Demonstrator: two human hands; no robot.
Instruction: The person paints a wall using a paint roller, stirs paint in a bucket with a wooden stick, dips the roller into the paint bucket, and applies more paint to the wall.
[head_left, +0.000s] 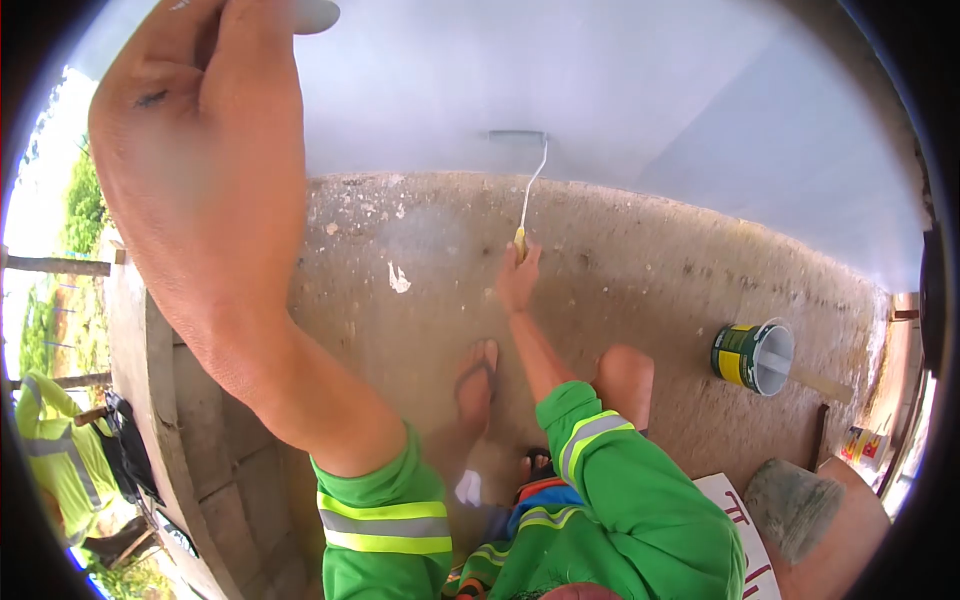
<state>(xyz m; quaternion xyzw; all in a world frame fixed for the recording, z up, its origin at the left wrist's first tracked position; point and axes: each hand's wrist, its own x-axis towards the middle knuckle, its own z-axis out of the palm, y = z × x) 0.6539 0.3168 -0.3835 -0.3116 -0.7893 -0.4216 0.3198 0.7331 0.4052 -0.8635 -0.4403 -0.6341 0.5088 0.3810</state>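
Note:
My right hand is closed around the yellow handle of a paint roller. The roller's thin bent frame reaches up to its grey sleeve, which rests against the pale grey wall just above the rough brown floor. Large and close to the camera, my left hand is raised at the upper left, with a dark mark and a greyish smear on it. Its fingers run mostly past the top edge, so their grip is hidden. A grey, rounded shape shows beside them.
A green and yellow paint bucket stands at the right with grey inside. Farther right are a worn grey block-like object and a lettered white board. A low block wall edges the left; a person's hi-vis top shows beyond it.

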